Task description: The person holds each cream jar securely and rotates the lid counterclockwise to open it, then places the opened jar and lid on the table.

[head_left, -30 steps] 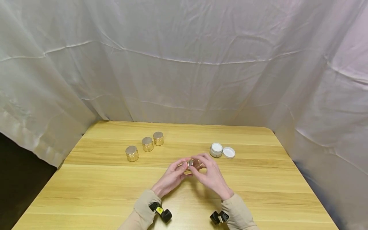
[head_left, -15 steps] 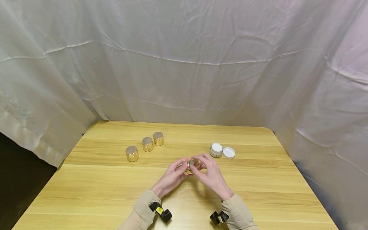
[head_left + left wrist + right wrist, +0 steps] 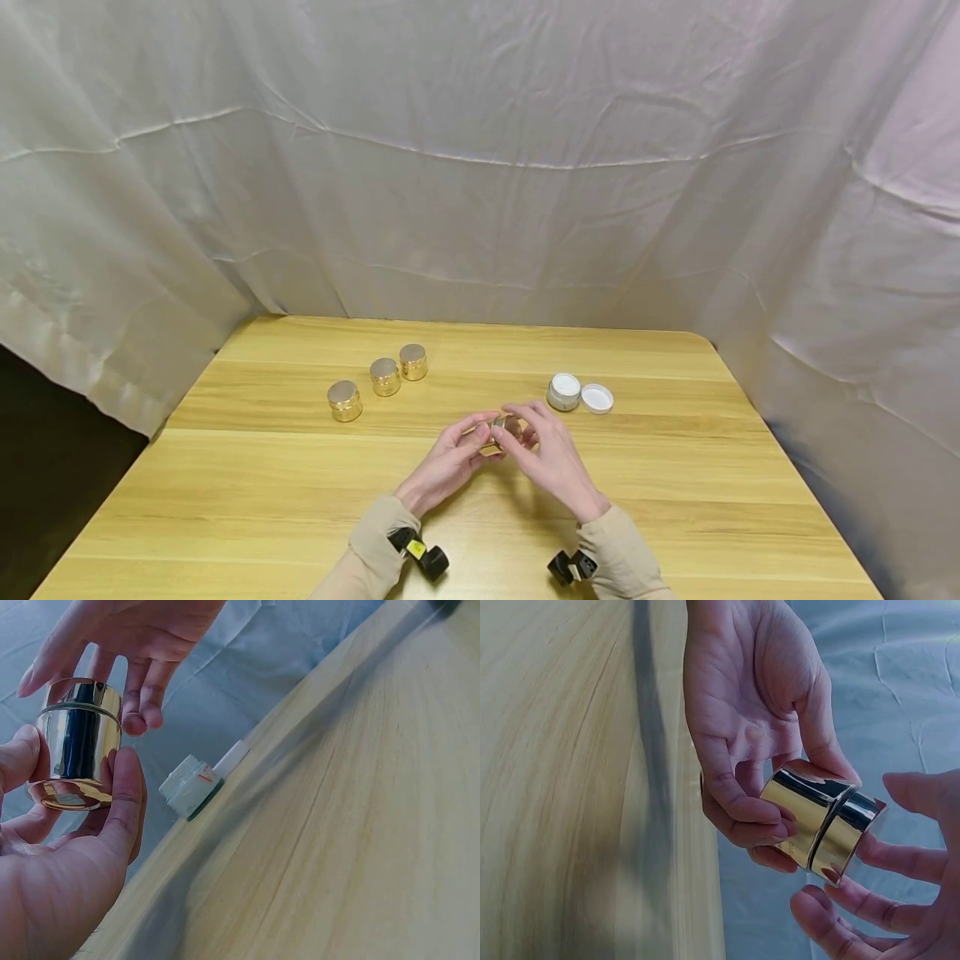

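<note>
My left hand (image 3: 448,458) grips a shiny gold jar (image 3: 79,742) by its body, thumb on one side and fingers on the other. The jar is tilted in the head view, its lid end toward my right hand (image 3: 546,454). In the right wrist view the fingers of my right hand (image 3: 900,877) are spread around the lid (image 3: 847,836). A fingertip is at the lid's edge, while the thumb stands off it. A dark seam shows between lid and body. Whether the fingers behind the lid touch it, I cannot tell.
Several gold-lidded jars stand at the back left, among them the leftmost jar (image 3: 345,402). A pale jar (image 3: 564,392) with a white top stands at the back right, beside a white lid (image 3: 597,398). Grey curtains (image 3: 480,208) surround the wooden table (image 3: 675,467).
The fingers of my right hand have shifted slightly around the lid, and more of the lid's top shows between them. My left hand has kept its hold. The jars on the table have not moved.
</note>
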### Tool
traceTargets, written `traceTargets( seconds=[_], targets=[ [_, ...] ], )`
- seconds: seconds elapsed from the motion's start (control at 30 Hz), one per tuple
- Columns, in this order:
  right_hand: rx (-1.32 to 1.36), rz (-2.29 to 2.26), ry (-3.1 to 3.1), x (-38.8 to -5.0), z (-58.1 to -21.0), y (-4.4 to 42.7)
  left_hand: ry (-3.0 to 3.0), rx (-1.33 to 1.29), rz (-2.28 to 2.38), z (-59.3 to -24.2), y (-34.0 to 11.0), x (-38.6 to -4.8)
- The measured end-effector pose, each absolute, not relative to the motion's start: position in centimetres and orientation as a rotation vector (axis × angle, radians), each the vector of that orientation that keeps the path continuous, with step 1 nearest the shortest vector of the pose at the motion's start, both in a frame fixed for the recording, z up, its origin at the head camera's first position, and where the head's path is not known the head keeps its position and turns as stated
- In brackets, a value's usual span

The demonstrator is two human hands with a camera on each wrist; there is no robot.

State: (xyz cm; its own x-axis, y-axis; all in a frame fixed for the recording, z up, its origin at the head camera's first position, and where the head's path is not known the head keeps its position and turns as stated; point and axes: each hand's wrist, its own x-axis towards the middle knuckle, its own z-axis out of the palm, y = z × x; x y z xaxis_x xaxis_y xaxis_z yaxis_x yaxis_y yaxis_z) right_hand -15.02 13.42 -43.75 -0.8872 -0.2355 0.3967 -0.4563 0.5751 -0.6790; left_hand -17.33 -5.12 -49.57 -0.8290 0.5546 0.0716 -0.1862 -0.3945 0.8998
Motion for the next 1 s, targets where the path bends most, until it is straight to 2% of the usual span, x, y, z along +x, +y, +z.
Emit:
traceTargets(
  seconds=[0.4, 0.8, 1.0],
  targets=[
    [0.702, 1.225, -2.489, -15.04, -43.65, 13.49, 1.355, 0.490, 2.266, -49.34, -5.09, -17.24],
    [0.613, 1.221, -2.477, -15.14, -43.93, 13.51, 1.346, 0.498, 2.273, -49.14, -5.02, -17.10],
    [0.655, 1.199, -2.465, -15.09, -43.87, 13.49, 1.339, 0.508, 2.269, -49.31, -5.00, -17.17]
  ],
)
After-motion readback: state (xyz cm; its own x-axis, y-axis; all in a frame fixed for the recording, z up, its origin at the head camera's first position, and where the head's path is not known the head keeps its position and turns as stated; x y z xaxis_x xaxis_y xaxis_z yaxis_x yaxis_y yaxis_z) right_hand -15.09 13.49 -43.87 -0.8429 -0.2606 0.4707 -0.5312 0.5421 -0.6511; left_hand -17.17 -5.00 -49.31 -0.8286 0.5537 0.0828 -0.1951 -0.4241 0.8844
